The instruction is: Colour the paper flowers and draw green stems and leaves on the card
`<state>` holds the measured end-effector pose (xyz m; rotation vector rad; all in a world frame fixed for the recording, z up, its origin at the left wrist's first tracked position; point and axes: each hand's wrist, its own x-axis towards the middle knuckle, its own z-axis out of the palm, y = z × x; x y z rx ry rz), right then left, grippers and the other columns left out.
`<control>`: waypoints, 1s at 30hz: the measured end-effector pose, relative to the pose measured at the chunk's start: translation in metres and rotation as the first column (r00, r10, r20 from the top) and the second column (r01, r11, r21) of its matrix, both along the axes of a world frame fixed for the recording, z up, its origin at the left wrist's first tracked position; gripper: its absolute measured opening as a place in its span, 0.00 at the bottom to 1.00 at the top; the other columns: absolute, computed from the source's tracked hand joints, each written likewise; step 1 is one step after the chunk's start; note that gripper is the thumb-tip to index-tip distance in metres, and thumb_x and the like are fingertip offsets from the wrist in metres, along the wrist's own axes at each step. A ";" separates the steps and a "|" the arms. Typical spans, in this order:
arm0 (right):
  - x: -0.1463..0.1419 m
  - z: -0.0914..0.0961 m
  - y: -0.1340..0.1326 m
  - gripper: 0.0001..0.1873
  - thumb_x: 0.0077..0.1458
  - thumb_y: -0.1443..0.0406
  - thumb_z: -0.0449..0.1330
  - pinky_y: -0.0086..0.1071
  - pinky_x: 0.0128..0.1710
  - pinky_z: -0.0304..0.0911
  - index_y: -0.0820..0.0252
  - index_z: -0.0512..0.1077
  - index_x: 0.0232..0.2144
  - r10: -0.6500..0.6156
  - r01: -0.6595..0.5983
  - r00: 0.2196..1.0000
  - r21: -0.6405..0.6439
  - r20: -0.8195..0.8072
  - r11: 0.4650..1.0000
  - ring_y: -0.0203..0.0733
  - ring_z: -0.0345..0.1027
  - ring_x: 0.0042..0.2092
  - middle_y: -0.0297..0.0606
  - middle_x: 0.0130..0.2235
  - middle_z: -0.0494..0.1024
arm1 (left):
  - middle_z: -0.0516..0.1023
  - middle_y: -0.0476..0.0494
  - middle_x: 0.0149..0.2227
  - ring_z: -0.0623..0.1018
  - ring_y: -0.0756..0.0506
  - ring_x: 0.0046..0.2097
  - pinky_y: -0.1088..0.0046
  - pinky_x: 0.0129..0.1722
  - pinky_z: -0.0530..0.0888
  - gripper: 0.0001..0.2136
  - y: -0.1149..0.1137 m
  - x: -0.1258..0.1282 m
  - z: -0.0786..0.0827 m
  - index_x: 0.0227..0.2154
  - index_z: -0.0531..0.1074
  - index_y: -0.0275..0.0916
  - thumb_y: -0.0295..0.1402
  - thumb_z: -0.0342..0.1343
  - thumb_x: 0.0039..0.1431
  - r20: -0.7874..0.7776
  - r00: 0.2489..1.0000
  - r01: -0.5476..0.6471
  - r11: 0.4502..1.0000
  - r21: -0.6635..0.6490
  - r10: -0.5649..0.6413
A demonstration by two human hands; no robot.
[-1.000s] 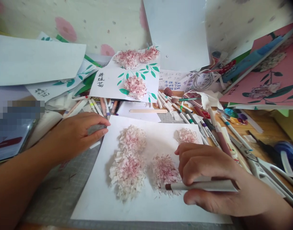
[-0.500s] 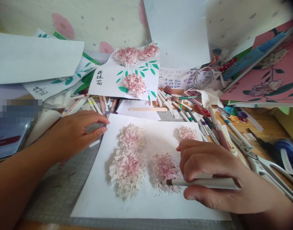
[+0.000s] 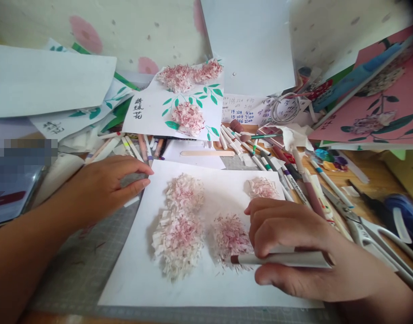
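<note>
A white sheet [image 3: 206, 288] lies in front of me on a grey cutting mat [image 3: 78, 270]. Several fluffy pink-and-white paper flowers [image 3: 179, 238] are stuck on it. My right hand [image 3: 294, 247] is closed round a white marker pen [image 3: 280, 259], held level with its dark tip at the lower edge of the middle flower [image 3: 231, 234]. My left hand [image 3: 105, 186] rests on the mat at the sheet's upper left corner, fingers curved and pressing down, holding nothing I can see.
A finished flower card with green leaves [image 3: 179, 112] lies behind the sheet. Many markers [image 3: 260, 153] and a wooden stick [image 3: 206, 153] lie scattered beyond it. Scissors [image 3: 371, 234] sit at the right. A pink flower picture [image 3: 378, 112] and loose papers [image 3: 47, 81] surround the work.
The pen tip has shifted slightly left along the lower edge of the middle flower. My left hand has stayed where it was.
</note>
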<state>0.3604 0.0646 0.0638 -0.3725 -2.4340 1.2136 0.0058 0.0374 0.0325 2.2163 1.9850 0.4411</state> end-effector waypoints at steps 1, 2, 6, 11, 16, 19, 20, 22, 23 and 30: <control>0.000 0.000 0.000 0.09 0.58 0.67 0.64 0.36 0.39 0.60 0.60 0.67 0.29 -0.009 0.009 1.000 0.008 0.010 1.000 0.37 0.63 0.32 0.34 0.28 0.72 | 0.77 0.54 0.43 0.75 0.41 0.40 0.65 0.43 0.67 0.16 0.000 0.000 0.000 0.40 0.73 0.50 0.51 0.47 0.58 -0.001 1.000 -0.001 1.000 -0.001 0.001; -0.001 0.000 0.000 0.08 0.59 0.67 0.63 0.36 0.39 0.60 0.60 0.67 0.29 -0.016 0.015 1.000 0.016 0.018 1.000 0.37 0.63 0.32 0.34 0.28 0.72 | 0.77 0.54 0.44 0.75 0.41 0.40 0.65 0.43 0.67 0.16 0.000 0.000 0.000 0.41 0.73 0.50 0.51 0.47 0.58 -0.002 1.000 -0.002 1.000 -0.004 0.002; 0.001 0.000 -0.001 0.10 0.61 0.64 0.62 0.36 0.38 0.61 0.59 0.67 0.29 0.007 -0.007 1.000 -0.002 -0.026 1.000 0.37 0.64 0.31 0.33 0.27 0.71 | 0.77 0.53 0.44 0.75 0.41 0.39 0.66 0.41 0.68 0.17 0.000 0.001 0.001 0.40 0.73 0.49 0.52 0.47 0.58 -0.009 1.000 -0.009 1.000 -0.021 0.008; 0.003 0.001 -0.001 0.09 0.59 0.68 0.62 0.37 0.42 0.61 0.59 0.67 0.28 -0.021 0.021 1.000 0.044 0.008 0.999 0.36 0.65 0.31 0.32 0.27 0.71 | 0.77 0.53 0.44 0.75 0.41 0.40 0.67 0.41 0.68 0.18 0.001 0.002 0.002 0.40 0.74 0.49 0.52 0.47 0.57 -0.007 1.000 -0.006 1.000 -0.010 0.006; 0.002 0.002 -0.001 0.10 0.57 0.68 0.64 0.36 0.40 0.61 0.59 0.66 0.28 0.009 -0.009 1.000 0.015 0.012 1.000 0.36 0.64 0.31 0.32 0.27 0.71 | 0.78 0.52 0.43 0.75 0.41 0.37 0.66 0.40 0.68 0.19 0.001 0.003 0.002 0.39 0.74 0.48 0.52 0.47 0.56 -0.012 1.000 -0.010 1.000 -0.013 0.010; 0.003 0.003 -0.001 0.09 0.58 0.69 0.64 0.38 0.45 0.61 0.60 0.67 0.29 -0.021 0.021 1.000 0.038 0.001 0.999 0.36 0.65 0.31 0.32 0.28 0.72 | 0.77 0.53 0.44 0.75 0.42 0.35 0.66 0.38 0.68 0.19 0.002 0.003 0.003 0.40 0.74 0.48 0.52 0.46 0.56 -0.011 1.000 -0.014 1.000 -0.013 0.014; 0.002 0.003 -0.001 0.08 0.57 0.69 0.64 0.38 0.46 0.61 0.60 0.67 0.29 -0.023 0.023 1.000 0.050 0.006 0.999 0.36 0.65 0.31 0.32 0.28 0.72 | 0.77 0.53 0.44 0.74 0.42 0.34 0.67 0.37 0.68 0.19 0.002 0.003 0.003 0.40 0.74 0.48 0.52 0.46 0.56 -0.011 1.000 -0.019 1.000 -0.015 0.019; 0.002 0.003 -0.001 0.08 0.57 0.69 0.64 0.38 0.46 0.61 0.60 0.67 0.29 -0.014 0.013 1.000 0.056 0.025 0.998 0.36 0.65 0.31 0.32 0.27 0.72 | 0.78 0.53 0.43 0.74 0.42 0.34 0.67 0.37 0.68 0.19 0.002 0.004 0.004 0.39 0.74 0.48 0.52 0.46 0.56 -0.013 1.000 -0.025 0.999 -0.025 0.025; 0.002 0.003 -0.001 0.09 0.57 0.69 0.64 0.38 0.46 0.61 0.59 0.67 0.28 -0.007 0.005 1.000 0.053 0.028 0.999 0.36 0.65 0.31 0.32 0.27 0.71 | 0.78 0.53 0.43 0.74 0.42 0.34 0.67 0.37 0.68 0.18 0.002 0.004 0.004 0.39 0.74 0.48 0.51 0.46 0.56 -0.014 1.000 -0.027 0.999 -0.027 0.027; 0.003 0.000 0.000 0.08 0.58 0.69 0.63 0.38 0.42 0.62 0.59 0.67 0.29 -0.038 0.038 0.999 0.054 -0.005 0.998 0.37 0.64 0.31 0.33 0.28 0.72 | 0.77 0.54 0.43 0.74 0.43 0.34 0.67 0.39 0.68 0.18 0.001 0.001 0.001 0.40 0.74 0.49 0.52 0.46 0.57 -0.010 1.000 -0.014 1.000 -0.005 0.014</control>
